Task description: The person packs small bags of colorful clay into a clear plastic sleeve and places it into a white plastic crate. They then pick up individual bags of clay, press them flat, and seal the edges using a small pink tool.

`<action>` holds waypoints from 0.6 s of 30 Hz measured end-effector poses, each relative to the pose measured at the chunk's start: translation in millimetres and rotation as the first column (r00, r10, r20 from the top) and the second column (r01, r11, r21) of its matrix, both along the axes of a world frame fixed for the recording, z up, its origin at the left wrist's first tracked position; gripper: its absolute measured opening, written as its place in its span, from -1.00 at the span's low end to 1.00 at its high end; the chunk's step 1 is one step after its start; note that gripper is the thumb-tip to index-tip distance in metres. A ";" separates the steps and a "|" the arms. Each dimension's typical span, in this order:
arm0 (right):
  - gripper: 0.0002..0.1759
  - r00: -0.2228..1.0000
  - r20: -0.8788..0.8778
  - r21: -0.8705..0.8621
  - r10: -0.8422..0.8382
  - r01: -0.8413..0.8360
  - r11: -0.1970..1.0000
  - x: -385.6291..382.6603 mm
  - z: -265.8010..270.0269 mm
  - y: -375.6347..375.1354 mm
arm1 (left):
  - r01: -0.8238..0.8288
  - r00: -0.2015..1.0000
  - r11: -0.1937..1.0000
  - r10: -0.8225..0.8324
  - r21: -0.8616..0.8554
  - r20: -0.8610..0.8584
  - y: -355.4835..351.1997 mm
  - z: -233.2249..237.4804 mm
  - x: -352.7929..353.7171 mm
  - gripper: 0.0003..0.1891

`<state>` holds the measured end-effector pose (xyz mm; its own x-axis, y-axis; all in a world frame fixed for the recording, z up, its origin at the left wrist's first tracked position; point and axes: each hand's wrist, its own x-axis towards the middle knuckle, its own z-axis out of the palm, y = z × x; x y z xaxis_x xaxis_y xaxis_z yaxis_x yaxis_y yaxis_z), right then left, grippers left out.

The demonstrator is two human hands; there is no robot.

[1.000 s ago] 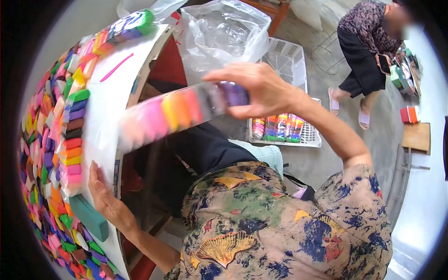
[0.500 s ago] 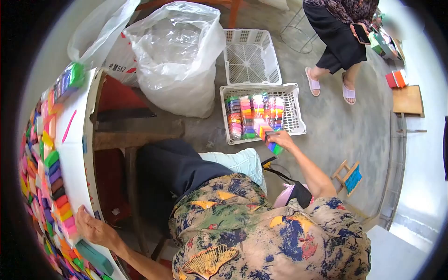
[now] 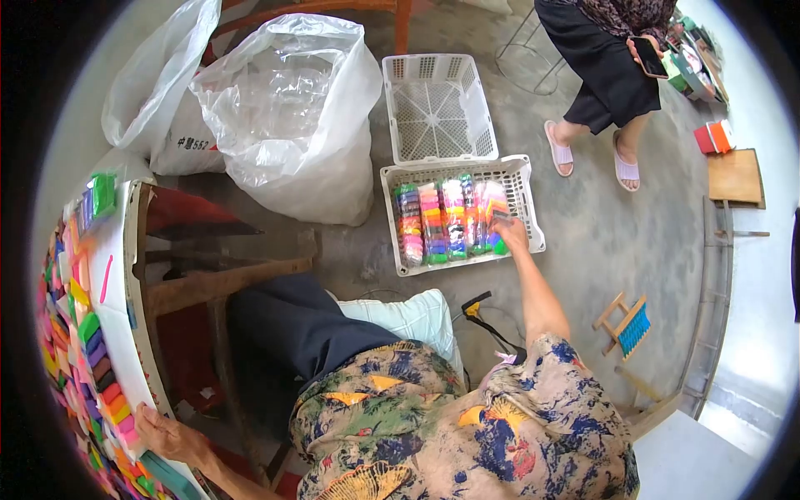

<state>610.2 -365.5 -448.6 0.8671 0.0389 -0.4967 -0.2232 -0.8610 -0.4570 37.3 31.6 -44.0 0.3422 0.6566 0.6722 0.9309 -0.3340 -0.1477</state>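
Over the right end of a white plastic crate, my right hand is closed on a clear-wrapped pack of multicoloured blocks. Similar wrapped packs stand side by side in the crate, to the left of that hand. At the far left, my left hand rests on the table's white edge, fingers stretched out and holding nothing. Its fingertips are right at the pink end of a row of coloured blocks. A dark green block lies just below that hand.
Loose coloured pieces cover the table's left side. Behind the filled crate is another white crate, beside a large clear plastic bag. A person holding a phone stands at upper right. A small stool is on the floor.
My right hand has carried the pack of blocks from the crate's front edge into its right end, beside the other packs. My left hand has stayed on the table edge.
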 end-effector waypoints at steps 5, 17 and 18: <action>-0.02 0.998 0.039 -0.209 0.055 -0.045 0.977 0.0 -17.3 -2.3 | -0.010 0.997 0.999 0.014 0.047 -0.070 7.7 -4.2 -8.8 -0.62; -0.43 0.971 -0.050 -0.126 0.236 -0.240 0.963 -116.4 -65.5 -54.3 | 0.014 0.999 0.999 -0.012 0.052 -0.045 5.6 -12.4 -2.5 -0.66; -0.45 0.961 -0.019 -0.076 0.275 -0.276 0.958 -122.9 -57.6 -47.8 | 0.015 0.999 0.998 -0.013 0.053 -0.033 7.3 -14.1 -7.1 -0.67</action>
<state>487.3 -413.4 -506.2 0.8240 0.2369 -0.5148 0.0241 -0.9223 -0.3858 30.2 39.0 -58.1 0.3733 0.6150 0.6946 0.9207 -0.3378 -0.1957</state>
